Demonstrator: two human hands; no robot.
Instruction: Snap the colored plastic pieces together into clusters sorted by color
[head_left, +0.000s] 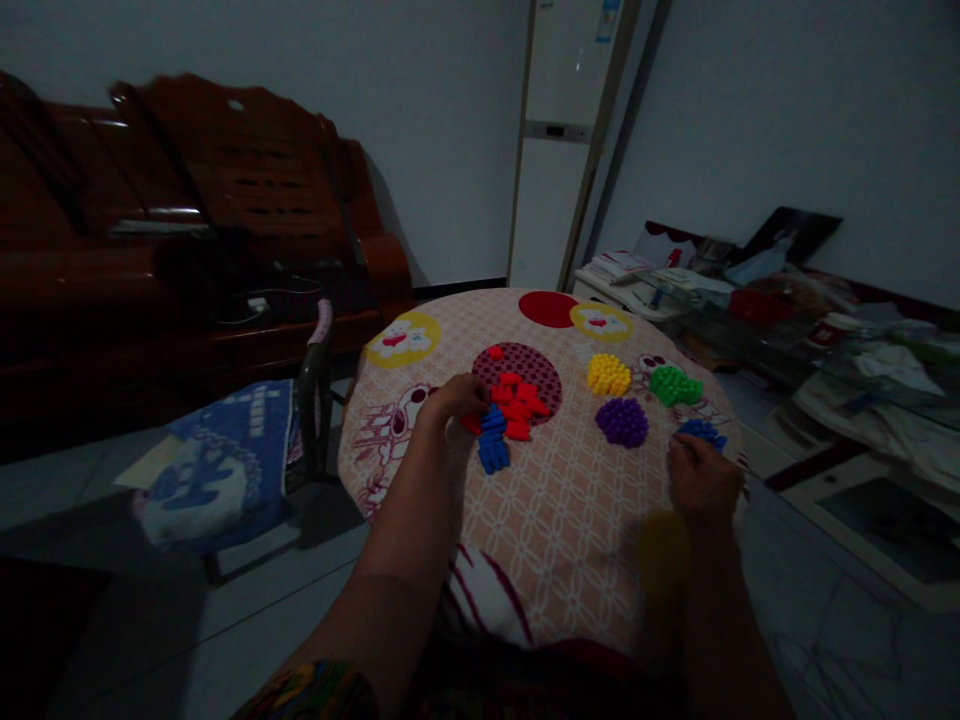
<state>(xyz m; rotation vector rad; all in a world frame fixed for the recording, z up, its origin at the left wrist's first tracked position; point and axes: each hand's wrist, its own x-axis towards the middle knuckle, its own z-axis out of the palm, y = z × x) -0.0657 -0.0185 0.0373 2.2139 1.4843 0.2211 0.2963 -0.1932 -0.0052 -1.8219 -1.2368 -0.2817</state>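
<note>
Blue pieces [493, 450] lie just beside the fingers of your left hand [459, 398], with a loose heap of red pieces [521, 405] right behind and beside them. That hand is bent down at the wrist, its fingers curled low — you cannot tell from this view whether they grip a piece. Your right hand [703, 482] is drawn into a loose fist, knuckles up, at the near edge of a blue pile [705, 432]; whether it holds anything cannot be told either.

Between your hands stand a purple pile [622, 422] and, behind it, a yellow pile [608, 375]; a green pile [675, 385] sits beyond the blue one. One lone red piece [496, 353] lies apart at the back of the heap. Your left forearm [405, 540] slants in across the patterned tablecloth [570, 520] and covers part of it, while your right forearm [724, 610] comes up along the right edge.

Farther out, a chair [315, 390] with a blue cloth [217, 465] stands close on the left — a wooden bench [255, 150] behind it. Papers [619, 268] crowd the furniture on the right, and a tall white cabinet [551, 210] stands at the back.
</note>
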